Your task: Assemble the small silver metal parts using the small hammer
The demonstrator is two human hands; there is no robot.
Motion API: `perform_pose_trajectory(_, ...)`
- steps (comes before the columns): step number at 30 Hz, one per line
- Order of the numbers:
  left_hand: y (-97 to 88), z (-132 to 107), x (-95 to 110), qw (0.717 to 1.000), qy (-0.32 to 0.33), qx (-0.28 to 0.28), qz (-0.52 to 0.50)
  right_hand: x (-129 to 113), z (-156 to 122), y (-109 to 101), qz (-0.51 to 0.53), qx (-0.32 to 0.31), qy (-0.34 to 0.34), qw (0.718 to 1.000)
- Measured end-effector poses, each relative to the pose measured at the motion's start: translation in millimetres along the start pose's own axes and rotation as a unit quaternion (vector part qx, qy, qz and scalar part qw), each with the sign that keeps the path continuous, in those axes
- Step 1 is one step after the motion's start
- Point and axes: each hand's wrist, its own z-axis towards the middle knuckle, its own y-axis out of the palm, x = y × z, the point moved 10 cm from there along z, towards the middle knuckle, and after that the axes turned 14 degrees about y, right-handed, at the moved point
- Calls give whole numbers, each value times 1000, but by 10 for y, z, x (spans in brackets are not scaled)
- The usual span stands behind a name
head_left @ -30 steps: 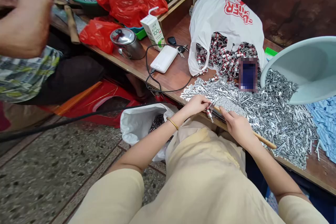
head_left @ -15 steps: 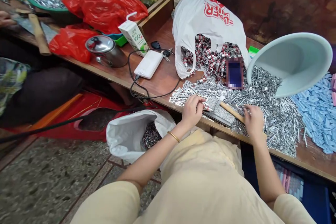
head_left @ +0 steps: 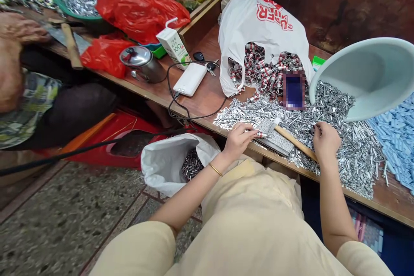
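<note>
Silver metal pins (head_left: 336, 138) lie heaped across the wooden bench (head_left: 207, 95) in front of the person. Left hand (head_left: 239, 139) rests at the bench edge, fingers pinched shut on a small red-and-silver fitting (head_left: 260, 134). The fitting lies roughly level, its long axis running left to right, free end pointing right toward a flat metal plate (head_left: 274, 138) just beside it. Right hand (head_left: 325, 140) sits on the pile, fingers curled closed over the pins; whether a pin is actually gripped cannot be determined. A hammer (head_left: 293, 140) lies between the hands, its wooden handle slanting down to the right, head resting on the plate, handle end passing under the right hand. Behind, a white plastic bag (head_left: 258, 26) holds more red-and-silver fittings. A pale tilted basin (head_left: 368, 73) stands at right, blue pieces (head_left: 393, 136) near it. Below the bench edge, a second white bag (head_left: 168, 164) sits on the floor.
</note>
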Motion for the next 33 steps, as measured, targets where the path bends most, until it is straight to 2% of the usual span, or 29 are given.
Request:
perform_pose_trajectory(3,-27,-14,-15,999,-7,26,-26,-284,-55,-95,94,-19,-20,995)
perform_pose_trajectory(5,-20,-37,-31,999,-19,31,-34,-618,-163,-82,161,-60,-69,983)
perform_pose_trajectory(9,28,-85,-81,998,-54,15,-41,-1409,-597,141,250,-187,-188,931)
perform_pose_trajectory(12,44,-107,-117,994,-88,12,-62,-1751,-873,331,242,-238,-233,911)
perform_pose_trajectory(17,87,-167,-184,976,-166,41,-134,-1791,-936,350,232,-239,-241,912)
perform_pose_trajectory(21,145,-98,-105,989,-109,-7,-99,-1815,-877,260,209,-211,-246,923)
perform_pose_trajectory(25,136,-42,-100,995,-66,-52,-51,-1887,-877,300,223,-243,-251,910)
perform_pose_trajectory(33,99,-5,-89,996,-58,-52,-39,-1763,-872,362,308,-247,-190,899)
